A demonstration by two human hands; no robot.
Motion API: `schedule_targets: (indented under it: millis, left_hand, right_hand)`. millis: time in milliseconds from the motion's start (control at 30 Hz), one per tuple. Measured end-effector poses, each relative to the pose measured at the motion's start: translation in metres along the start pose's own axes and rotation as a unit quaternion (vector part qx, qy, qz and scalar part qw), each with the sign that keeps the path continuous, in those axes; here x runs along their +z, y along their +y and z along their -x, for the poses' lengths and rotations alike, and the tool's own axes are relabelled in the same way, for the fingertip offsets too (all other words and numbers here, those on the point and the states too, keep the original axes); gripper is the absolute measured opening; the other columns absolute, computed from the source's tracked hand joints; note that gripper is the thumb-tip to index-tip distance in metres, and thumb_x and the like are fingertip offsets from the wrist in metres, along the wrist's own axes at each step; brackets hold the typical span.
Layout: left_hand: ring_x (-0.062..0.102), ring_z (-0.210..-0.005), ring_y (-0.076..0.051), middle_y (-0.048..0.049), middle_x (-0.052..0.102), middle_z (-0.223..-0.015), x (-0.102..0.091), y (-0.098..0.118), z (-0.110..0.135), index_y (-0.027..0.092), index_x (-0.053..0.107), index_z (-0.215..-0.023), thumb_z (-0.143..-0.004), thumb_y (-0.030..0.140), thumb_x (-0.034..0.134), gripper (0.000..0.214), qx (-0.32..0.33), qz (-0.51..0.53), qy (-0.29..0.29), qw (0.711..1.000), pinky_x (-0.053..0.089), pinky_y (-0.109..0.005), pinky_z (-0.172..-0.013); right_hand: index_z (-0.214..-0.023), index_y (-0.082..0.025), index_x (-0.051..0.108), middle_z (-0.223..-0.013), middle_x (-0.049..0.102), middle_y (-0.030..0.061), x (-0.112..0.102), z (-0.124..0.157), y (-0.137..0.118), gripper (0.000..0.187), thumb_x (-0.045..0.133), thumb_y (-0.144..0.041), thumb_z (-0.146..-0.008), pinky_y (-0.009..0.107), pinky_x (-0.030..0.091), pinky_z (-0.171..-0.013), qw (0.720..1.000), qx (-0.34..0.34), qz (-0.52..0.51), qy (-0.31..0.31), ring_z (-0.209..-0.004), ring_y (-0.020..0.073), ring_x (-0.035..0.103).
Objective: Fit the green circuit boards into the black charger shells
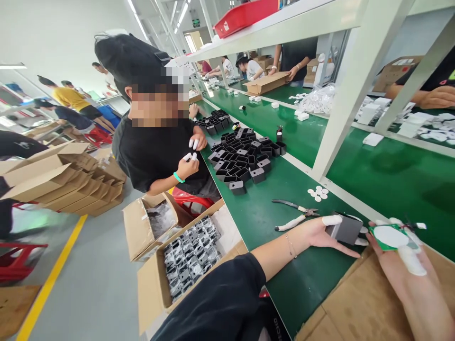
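Observation:
My left hand [318,233], with white finger cots, grips a dark grey rectangular casing [344,230] between thumb and fingers above the bench. Just to its right, my right hand [408,267], also wearing finger cots, holds a green circuit board [384,244] with a white round disc on it. A small white connector [421,226] on dark wires sticks out beyond the board. Pliers [300,212] with one dark and one white-wrapped handle lie left of the casing. Several white round stickers [318,192] lie behind it. Brown cardboard [350,300] lies under my right hand.
Many black casings [241,156] are heaped farther along the green bench [284,265]. A co-worker in black [156,156] sits at my left. Boxes of wrapped casings [192,255] stand below the bench edge. A white post [355,90] rises ahead, with white parts [423,121] beyond it.

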State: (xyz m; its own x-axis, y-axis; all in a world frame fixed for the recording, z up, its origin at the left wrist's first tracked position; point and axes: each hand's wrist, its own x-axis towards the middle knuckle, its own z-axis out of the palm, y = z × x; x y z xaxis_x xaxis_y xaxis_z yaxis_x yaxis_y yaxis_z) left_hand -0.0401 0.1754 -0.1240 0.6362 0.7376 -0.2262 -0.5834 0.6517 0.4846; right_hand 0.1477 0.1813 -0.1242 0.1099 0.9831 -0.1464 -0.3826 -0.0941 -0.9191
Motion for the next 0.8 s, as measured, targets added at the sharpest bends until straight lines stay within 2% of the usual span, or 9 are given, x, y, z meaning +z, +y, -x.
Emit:
schedule_targets:
  millis: [133,233,300,400,500,600,700,800]
  left_hand:
    - [0.038,-0.138,-0.047,-0.0172,0.054,-0.129,0.004,-0.005,-0.003,0.014,0.064,-0.111,-0.073,0.052,0.058,0.054,-0.007,0.021,-0.03,0.999,0.01,-0.077,-0.109]
    - [0.036,-0.138,-0.047,-0.0164,0.054,-0.122,-0.007,-0.012,-0.016,0.013,0.065,-0.108,-0.068,0.057,0.059,0.06,-0.005,0.039,-0.025,0.999,0.011,-0.077,-0.11]
    - [0.039,-0.135,-0.046,-0.0167,0.055,-0.118,-0.013,-0.014,-0.023,0.011,0.066,-0.105,-0.068,0.059,0.059,0.061,-0.001,0.05,-0.007,0.999,0.014,-0.074,-0.112]
    - [0.047,-0.128,-0.043,-0.0168,0.059,-0.111,-0.013,-0.013,-0.019,0.007,0.067,-0.103,-0.077,0.05,0.051,0.053,-0.002,0.056,0.024,0.998,0.019,-0.068,-0.112]
    - [0.052,-0.124,-0.039,-0.0139,0.065,-0.108,-0.006,-0.009,-0.005,0.006,0.066,-0.108,-0.086,0.032,0.041,0.043,0.026,0.057,0.025,0.998,0.019,-0.067,-0.112]
    - [0.059,-0.116,-0.035,-0.0142,0.071,-0.103,-0.005,-0.002,0.004,0.011,0.067,-0.101,-0.077,0.036,0.06,0.036,0.026,0.071,0.012,0.997,0.016,-0.068,-0.114]
    - [0.061,-0.11,-0.037,-0.0123,0.073,-0.099,-0.01,0.002,0.006,0.012,0.068,-0.101,-0.06,0.042,0.08,0.053,0.047,0.064,-0.005,0.997,0.018,-0.074,-0.111]
    - [0.056,-0.12,-0.043,-0.0122,0.073,-0.099,-0.013,0.001,0.008,0.014,0.067,-0.103,-0.054,0.049,0.084,0.063,0.051,0.049,-0.01,0.997,0.022,-0.074,-0.109]
  right_hand:
    - [-0.13,-0.034,0.059,-0.127,0.064,0.0046,0.001,0.017,0.001,0.079,0.085,-0.035,-0.055,0.041,0.028,-0.117,0.997,-0.009,0.058,-0.051,-0.132,0.0276,0.051]
    - [-0.135,-0.037,0.055,-0.129,0.064,0.0024,-0.003,0.018,0.009,0.089,0.087,-0.033,-0.052,0.038,0.033,-0.115,0.99,0.0,0.12,-0.076,-0.133,0.0285,0.05]
    - [-0.135,-0.037,0.055,-0.13,0.063,0.0024,-0.006,0.013,0.017,0.085,0.086,-0.036,-0.056,0.036,0.037,-0.113,0.986,0.002,0.143,-0.087,-0.134,0.0282,0.05]
    - [-0.134,-0.035,0.055,-0.131,0.063,0.0043,-0.008,0.009,0.027,0.077,0.083,-0.042,-0.063,0.044,0.04,-0.112,0.983,-0.006,0.165,-0.082,-0.134,0.0302,0.05]
    - [-0.126,-0.03,0.061,-0.128,0.064,0.0057,-0.006,0.014,0.027,0.072,0.086,-0.043,-0.059,0.055,0.036,-0.114,0.979,-0.022,0.179,-0.096,-0.13,0.0328,0.052]
    - [-0.122,-0.029,0.062,-0.134,0.062,0.0055,0.001,0.018,0.021,0.068,0.085,-0.045,-0.061,0.051,0.036,-0.115,0.978,-0.044,0.148,-0.138,-0.128,0.03,0.055]
    - [-0.129,-0.029,0.058,-0.14,0.058,0.0057,0.007,0.017,0.014,0.07,0.083,-0.044,-0.065,0.047,0.037,-0.115,0.975,-0.069,0.134,-0.162,-0.13,0.0276,0.053]
    - [-0.13,-0.029,0.057,-0.142,0.056,0.0061,0.009,0.017,0.011,0.07,0.081,-0.045,-0.067,0.045,0.041,-0.113,0.975,-0.08,0.132,-0.162,-0.131,0.0273,0.053]
